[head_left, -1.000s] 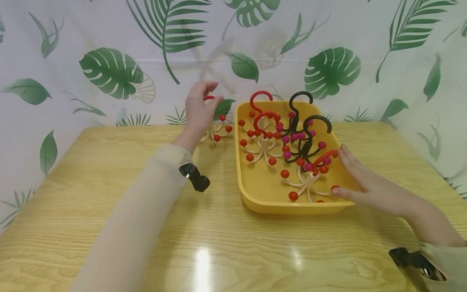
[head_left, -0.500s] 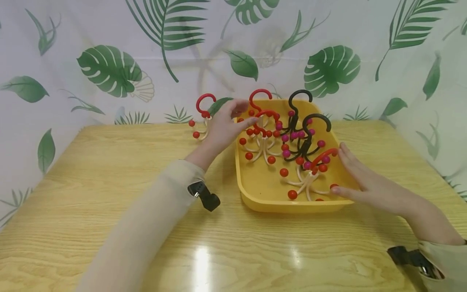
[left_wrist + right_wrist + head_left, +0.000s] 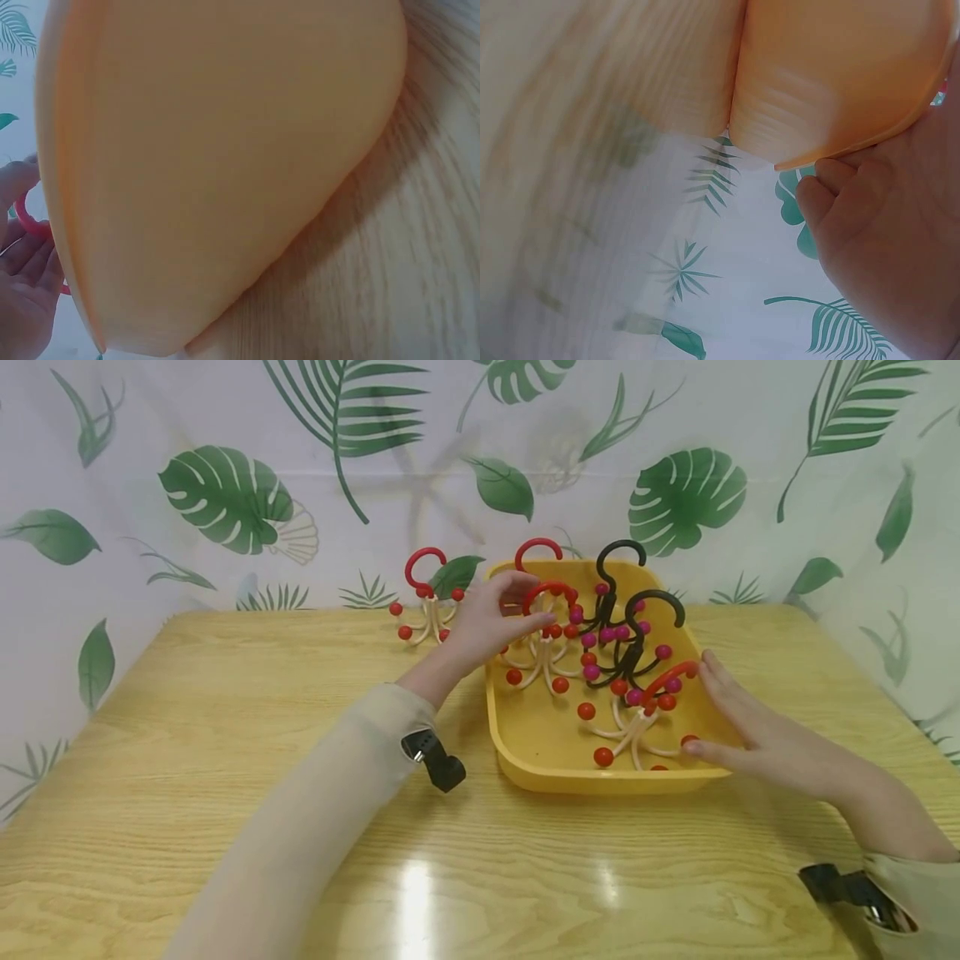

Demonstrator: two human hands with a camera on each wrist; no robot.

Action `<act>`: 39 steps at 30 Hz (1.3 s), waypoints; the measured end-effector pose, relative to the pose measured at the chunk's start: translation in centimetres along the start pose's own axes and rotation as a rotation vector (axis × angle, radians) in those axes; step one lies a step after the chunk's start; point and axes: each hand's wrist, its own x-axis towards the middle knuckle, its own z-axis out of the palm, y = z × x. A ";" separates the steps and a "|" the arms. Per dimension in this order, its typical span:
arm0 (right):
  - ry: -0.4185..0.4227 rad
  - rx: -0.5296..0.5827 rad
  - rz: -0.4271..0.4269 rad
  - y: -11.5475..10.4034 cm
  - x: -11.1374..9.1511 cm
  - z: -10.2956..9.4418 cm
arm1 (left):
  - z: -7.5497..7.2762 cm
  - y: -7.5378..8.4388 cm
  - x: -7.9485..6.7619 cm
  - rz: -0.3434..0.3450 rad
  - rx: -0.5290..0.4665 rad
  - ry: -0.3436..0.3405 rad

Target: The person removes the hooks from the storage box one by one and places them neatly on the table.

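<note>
A yellow tub (image 3: pixel 581 781) holds several claw hangers, each a hook over curved ball-tipped prongs. At its left side, my left hand (image 3: pixel 483 618) reaches over the rim, thumb and fingers spread around the red hook of a red-and-white hanger (image 3: pixel 546 652). A gap shows between thumb and fingers in the left wrist view, where the red hook (image 3: pixel 31 223) is partly behind the tub wall. My right hand (image 3: pixel 776 752) rests against the tub's right rim, index finger extended and thumb near the front corner. Another red-and-white hanger (image 3: pixel 427 610) stands on the table, left of the tub.
Inside the tub are two black hangers with magenta balls, including a front one (image 3: pixel 632 647), and a leaning red-and-white hanger (image 3: pixel 637 727) near my right hand. A leaf-printed cloth (image 3: pixel 315 443) backs the wooden table (image 3: pixel 247 710).
My left hand has let go of the hanger left of the tub and moved right, over the rim to a red hook inside. My right hand stays at the tub.
</note>
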 end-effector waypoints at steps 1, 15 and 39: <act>0.001 -0.001 0.000 0.0 0.0 0.0 | 0.1 0.1 0.0 -0.001 0.006 0.002; -0.006 -0.002 0.004 0.0 0.1 -0.1 | 0.6 1.0 0.6 0.067 0.063 0.073; -0.011 0.003 0.008 0.0 0.0 -0.1 | -0.5 3.9 0.2 0.239 -0.077 0.207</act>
